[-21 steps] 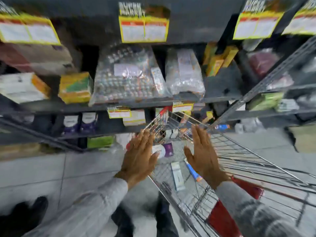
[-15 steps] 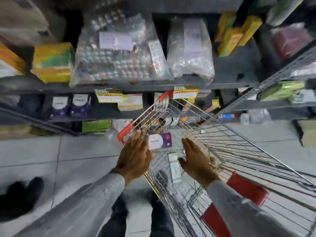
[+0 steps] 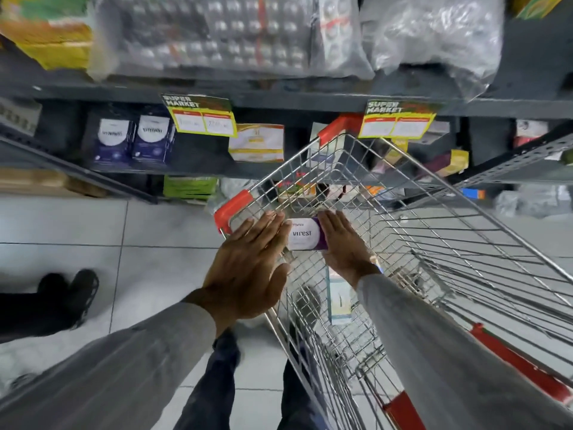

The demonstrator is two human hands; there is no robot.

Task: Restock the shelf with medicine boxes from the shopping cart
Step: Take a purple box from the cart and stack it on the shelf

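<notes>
A white and purple medicine box (image 3: 305,234) lies in the wire shopping cart (image 3: 434,243), near its front left corner. My left hand (image 3: 248,262) reaches over the cart's rim, fingers straight, with the fingertips at the box's left end. My right hand (image 3: 344,243) is inside the cart, flat against the box's right end. The box sits between the two hands; neither has fingers curled around it. A slim pale box (image 3: 339,296) lies on the cart floor below my right wrist. The dark shelf (image 3: 279,97) stands just past the cart.
The lower shelf level holds two purple boxes (image 3: 133,141) and a yellow-white box (image 3: 256,142). Clear bags of blister packs (image 3: 217,35) fill the level above. A green box (image 3: 189,187) sits at floor level. Someone's black shoe (image 3: 69,293) stands on the tiles at left.
The view has tipped down and closer to the cart. Both hands have dropped from above the cart and closed in on either end of the white and purple box.
</notes>
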